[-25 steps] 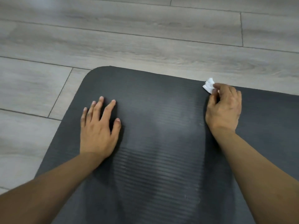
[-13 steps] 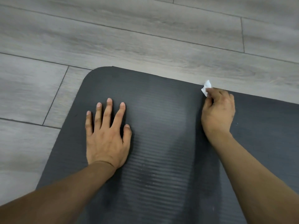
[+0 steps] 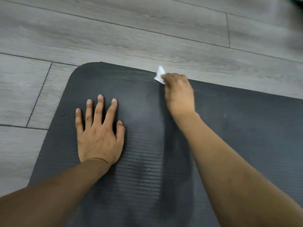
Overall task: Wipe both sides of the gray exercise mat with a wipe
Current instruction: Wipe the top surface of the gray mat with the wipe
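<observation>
We look down at a gray wood-plank floor (image 3: 114,38), where a dark gray ribbed exercise mat (image 3: 237,128) lies flat, its rounded corner at the upper left. Paler streaks run down the mat's middle. Our left hand (image 3: 98,136) rests palm-down on the mat, fingers (image 3: 89,112) spread and straight, well inside the rounded corner. Our right hand (image 3: 178,94) reaches to the mat's far edge, fingers curled and pinching a small crumpled white wipe (image 3: 159,75). The wipe sits right at that far edge, its tip poking out over the floor. Both forearms enter from the bottom.
</observation>
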`<state>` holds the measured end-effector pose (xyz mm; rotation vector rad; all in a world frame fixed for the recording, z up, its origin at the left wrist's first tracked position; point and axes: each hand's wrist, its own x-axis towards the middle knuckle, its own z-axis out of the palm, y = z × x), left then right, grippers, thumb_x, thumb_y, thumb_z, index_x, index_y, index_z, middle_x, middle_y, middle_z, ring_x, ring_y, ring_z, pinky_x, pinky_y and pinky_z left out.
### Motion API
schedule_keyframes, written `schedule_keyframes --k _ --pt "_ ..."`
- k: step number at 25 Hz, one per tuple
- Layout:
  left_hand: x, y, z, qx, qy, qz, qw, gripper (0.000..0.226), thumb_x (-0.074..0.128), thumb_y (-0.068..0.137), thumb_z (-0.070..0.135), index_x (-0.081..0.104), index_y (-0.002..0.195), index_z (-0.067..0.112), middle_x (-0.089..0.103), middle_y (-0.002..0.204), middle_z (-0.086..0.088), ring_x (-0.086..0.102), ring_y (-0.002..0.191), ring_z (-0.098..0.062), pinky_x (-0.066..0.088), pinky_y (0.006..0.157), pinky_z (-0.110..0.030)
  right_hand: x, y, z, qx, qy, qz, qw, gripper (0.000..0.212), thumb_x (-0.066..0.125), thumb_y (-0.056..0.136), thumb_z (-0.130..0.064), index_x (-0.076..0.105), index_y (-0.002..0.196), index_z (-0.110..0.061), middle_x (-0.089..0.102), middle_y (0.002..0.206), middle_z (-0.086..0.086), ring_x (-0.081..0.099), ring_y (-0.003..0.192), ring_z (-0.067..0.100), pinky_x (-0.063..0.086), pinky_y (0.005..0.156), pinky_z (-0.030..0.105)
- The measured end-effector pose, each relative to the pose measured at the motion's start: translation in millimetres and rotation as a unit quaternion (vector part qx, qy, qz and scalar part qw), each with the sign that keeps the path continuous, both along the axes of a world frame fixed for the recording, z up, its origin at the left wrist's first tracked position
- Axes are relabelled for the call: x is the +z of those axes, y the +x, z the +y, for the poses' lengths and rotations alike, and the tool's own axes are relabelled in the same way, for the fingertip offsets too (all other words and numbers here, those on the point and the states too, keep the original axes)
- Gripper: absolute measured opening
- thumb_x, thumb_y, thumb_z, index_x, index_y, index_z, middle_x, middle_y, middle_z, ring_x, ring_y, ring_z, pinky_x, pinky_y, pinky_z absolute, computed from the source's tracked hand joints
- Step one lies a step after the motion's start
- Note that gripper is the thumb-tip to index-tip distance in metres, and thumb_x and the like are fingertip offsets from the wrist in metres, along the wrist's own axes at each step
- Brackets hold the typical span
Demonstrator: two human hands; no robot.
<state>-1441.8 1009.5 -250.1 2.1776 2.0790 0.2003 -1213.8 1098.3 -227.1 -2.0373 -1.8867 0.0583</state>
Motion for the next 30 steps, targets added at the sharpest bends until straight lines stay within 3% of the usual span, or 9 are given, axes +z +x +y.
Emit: schedule_keyframes --k 3,5,7,9,11,16,19,24,30 --pt "0.1 0.4 2.0 0.000 0.001 -0.005 1.000 0.065 0.027 0.098 0.047 0.023 0.160 0.032 0.018 0.169 -0.006 0.010 0.156 -0.031 0.003 0.126 -0.055 4.3 97.1 -62.6 -0.241 -0.005 0.000 0.970 0.035 0.046 0.088 -0.002 0.070 0.111 -0.011 0.069 0.108 0.011 0.055 0.097 0.036 0.041 0.079 0.035" --pt "0.7 1.6 1.4 0.001 0.002 -0.002 1.000 0.065 0.027 0.098 0.047 0.022 0.160 0.032 0.018 0.169 -0.006 0.010 0.156 -0.031 0.002 0.126 -0.055 -5.4 85.1 -54.1 -0.317 0.005 0.053 0.947 0.036 0.045 0.085 -0.005 0.073 0.105 -0.018 0.070 0.103 0.007 0.057 0.094 0.032 0.042 0.076 0.033" --pt "1.3 2.4 0.7 -0.002 0.001 -0.001 1.000 0.065 0.026 0.098 0.047 0.022 0.161 0.032 0.017 0.169 -0.005 0.008 0.157 -0.030 0.002 0.126 -0.054 -8.3 29.9 -17.5 -0.222 0.067 0.144 0.962 0.030 0.051 0.079 -0.010 0.077 0.089 -0.024 0.070 0.092 0.005 0.058 0.087 0.029 0.041 0.077 0.033" --pt "-0.4 0.5 3.1 -0.004 0.005 -0.005 1.000 0.065 0.025 0.098 0.047 0.022 0.160 0.032 0.016 0.169 -0.004 0.007 0.157 -0.029 0.001 0.126 -0.054 -14.6 -50.4 5.0 0.012 0.039 0.080 0.996 0.032 0.054 0.081 -0.006 0.075 0.102 -0.017 0.071 0.104 0.005 0.059 0.095 0.028 0.043 0.084 0.031" --pt "-0.6 0.1 2.5 -0.004 0.003 -0.008 1.000 0.065 0.025 0.097 0.048 0.023 0.160 0.032 0.017 0.169 -0.004 0.008 0.157 -0.028 0.001 0.126 -0.054 -13.1 -92.6 -1.9 0.144 -0.006 0.062 0.988 0.036 0.053 0.086 -0.004 0.069 0.118 -0.014 0.067 0.121 0.002 0.056 0.108 0.025 0.048 0.091 0.033" --pt "1.9 1.2 2.5 0.003 -0.006 -0.023 1.000 0.066 0.027 0.096 0.049 0.024 0.160 0.033 0.016 0.169 -0.004 0.007 0.157 -0.028 0.000 0.126 -0.053 -20.0 37.9 -81.5 -0.060 0.061 0.041 0.996 0.038 0.049 0.089 -0.002 0.066 0.121 -0.012 0.064 0.126 0.004 0.058 0.106 0.029 0.046 0.096 0.033" --pt "2.1 2.6 2.6 0.003 -0.003 -0.020 1.000 0.066 0.026 0.096 0.050 0.024 0.159 0.033 0.017 0.169 -0.004 0.007 0.157 -0.029 0.000 0.126 -0.053 -16.6 78.7 -125.2 -0.189 0.033 0.076 0.979 0.043 0.045 0.095 -0.004 0.057 0.134 -0.019 0.055 0.139 -0.005 0.048 0.126 0.017 0.032 0.107 0.019" --pt "0.3 0.5 -0.7 0.000 0.009 -0.019 1.000 0.065 0.028 0.096 0.049 0.027 0.158 0.032 0.020 0.168 -0.005 0.010 0.156 -0.029 0.000 0.127 -0.052 -21.6 75.6 -126.4 -0.212 0.076 0.127 0.966 0.045 0.044 0.095 -0.012 0.055 0.135 -0.029 0.053 0.139 -0.016 0.043 0.128 0.004 0.026 0.104 0.008" --pt "9.1 -12.2 -41.0 -0.035 0.006 -0.045 0.998 0.062 0.031 0.098 0.040 0.036 0.155 0.017 0.029 0.164 -0.012 0.021 0.153 -0.033 0.010 0.127 -0.049 -23.5 78.0 -126.5 -0.199 0.081 0.124 0.969 0.045 0.043 0.092 -0.013 0.057 0.132 -0.027 0.056 0.136 -0.010 0.046 0.125 0.014 0.037 0.108 0.027"
